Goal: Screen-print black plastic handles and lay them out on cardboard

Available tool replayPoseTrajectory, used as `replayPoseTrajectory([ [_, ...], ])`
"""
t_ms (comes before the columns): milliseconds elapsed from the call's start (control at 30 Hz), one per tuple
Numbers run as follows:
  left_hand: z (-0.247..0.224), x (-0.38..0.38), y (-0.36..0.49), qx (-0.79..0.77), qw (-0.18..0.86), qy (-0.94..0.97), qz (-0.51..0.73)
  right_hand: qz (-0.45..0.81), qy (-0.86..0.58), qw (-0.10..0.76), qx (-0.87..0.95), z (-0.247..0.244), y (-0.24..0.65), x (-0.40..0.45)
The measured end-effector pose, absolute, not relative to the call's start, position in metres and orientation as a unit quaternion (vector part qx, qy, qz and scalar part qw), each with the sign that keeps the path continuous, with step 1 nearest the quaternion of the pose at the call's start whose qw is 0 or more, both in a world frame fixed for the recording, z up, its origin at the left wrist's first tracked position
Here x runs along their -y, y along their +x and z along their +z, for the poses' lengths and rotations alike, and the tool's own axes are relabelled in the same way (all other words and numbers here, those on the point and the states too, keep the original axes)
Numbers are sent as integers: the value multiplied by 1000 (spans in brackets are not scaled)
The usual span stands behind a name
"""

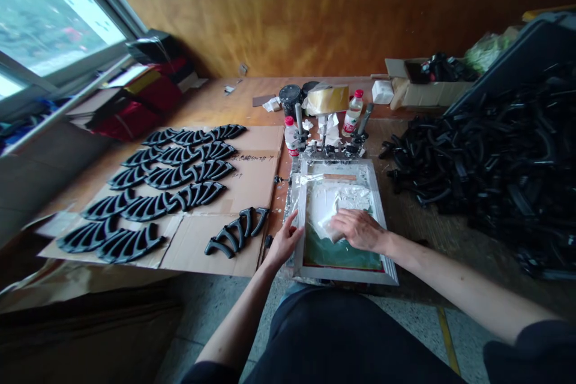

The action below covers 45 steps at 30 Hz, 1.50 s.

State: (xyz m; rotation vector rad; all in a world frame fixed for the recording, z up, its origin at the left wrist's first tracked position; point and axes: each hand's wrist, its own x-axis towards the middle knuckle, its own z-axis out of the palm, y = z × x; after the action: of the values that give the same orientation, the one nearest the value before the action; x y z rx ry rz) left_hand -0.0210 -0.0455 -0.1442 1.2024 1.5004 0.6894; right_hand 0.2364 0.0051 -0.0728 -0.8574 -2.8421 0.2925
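Observation:
A metal-framed screen (pixel 384 246) with a green mesh lies flat in front of me, joined at its far side to a clamp fixture (pixel 333 149). White paste or film covers the upper part of the mesh. My right hand (pixel 357 229) is closed on a white crumpled cloth (pixel 327 225), pressed against the mesh. My left hand (pixel 287 242) rests at the frame's left edge, its fingers apart and nothing visible in them. A brown strip (pixel 339 177) lies near the frame's far end.
Rows of black curved parts (pixel 146 205) lie on cardboard (pixel 252 177) at the left. A large heap of black parts (pixel 490 156) covers the right side. Behind the fixture stand red-capped bottles (pixel 352 114) and dark tubs (pixel 290 99). A cardboard box (pixel 416 93) sits at the back right.

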Motion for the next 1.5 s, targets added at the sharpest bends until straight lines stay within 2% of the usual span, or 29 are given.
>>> replayPoseTrajectory([
  [133,-142,46,-19,-626,525,491,303,146,-266,75,950,-64,243,-10],
  [267,-139,47,-19,-624,530,481,313,108,-332,123,929,-71,235,-8],
  [400,-139,49,-20,-621,535,475,318,119,-293,127,940,-80,238,11],
  [533,-131,49,-19,-622,543,465,319,159,-372,162,900,-69,232,-8],
  [733,-75,44,-18,-593,571,433,368,99,-512,230,822,-32,231,-87],
  [833,-41,34,-14,-563,588,395,426,58,-577,296,759,-19,280,-111],
  [933,-10,13,-5,-513,572,392,506,64,-652,355,667,-30,339,-118],
  [1000,9,-4,2,-475,539,412,560,108,-687,341,632,-52,359,-112],
  [1100,28,-26,13,-444,525,427,587,185,-677,286,652,-95,343,-83],
  [1233,13,-21,28,-470,506,377,617,172,-577,156,783,-130,278,-34],
  [1300,-12,-1,34,-515,529,363,569,139,-548,85,820,-130,255,-20],
  [1367,-42,27,40,-547,609,357,450,142,-550,42,822,-123,243,-14],
  [1433,-70,55,49,-546,686,332,348,163,-553,32,816,-115,236,-13],
  [1500,-90,77,59,-537,717,288,337,175,-544,37,820,-111,225,-10],
])
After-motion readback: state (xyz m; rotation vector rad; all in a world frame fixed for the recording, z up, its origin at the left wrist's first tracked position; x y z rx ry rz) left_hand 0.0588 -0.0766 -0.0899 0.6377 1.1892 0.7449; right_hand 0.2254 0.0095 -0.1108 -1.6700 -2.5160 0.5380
